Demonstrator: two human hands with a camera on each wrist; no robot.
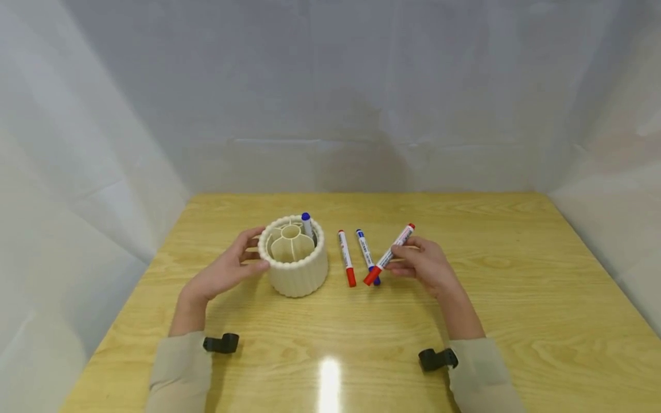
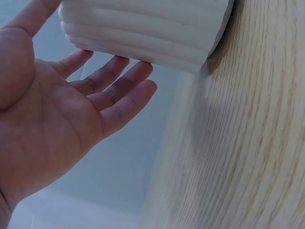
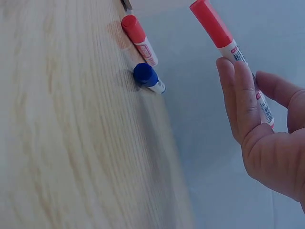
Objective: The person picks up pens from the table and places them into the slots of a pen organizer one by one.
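A cream ribbed pen holder [image 1: 294, 257] with several compartments stands on the wooden table [image 1: 361, 327]. One blue-capped marker [image 1: 307, 225] stands upright in it. My left hand [image 1: 227, 268] rests against the holder's left side with fingers nearly straight; the left wrist view shows the fingertips [image 2: 138, 78] touching the ribbed wall [image 2: 147, 28]. My right hand [image 1: 420, 264] pinches a red-capped marker [image 1: 389, 255] lifted off the table, red cap [image 3: 209, 21] toward me. A second red marker [image 1: 346, 258] and a blue marker [image 1: 366, 252] lie on the table between holder and right hand.
Grey-white fabric walls close in the table at the back and both sides. Black wrist mounts [image 1: 221, 343] sit on both beige sleeves. Bare wood stretches to the right of my right hand and along the near edge.
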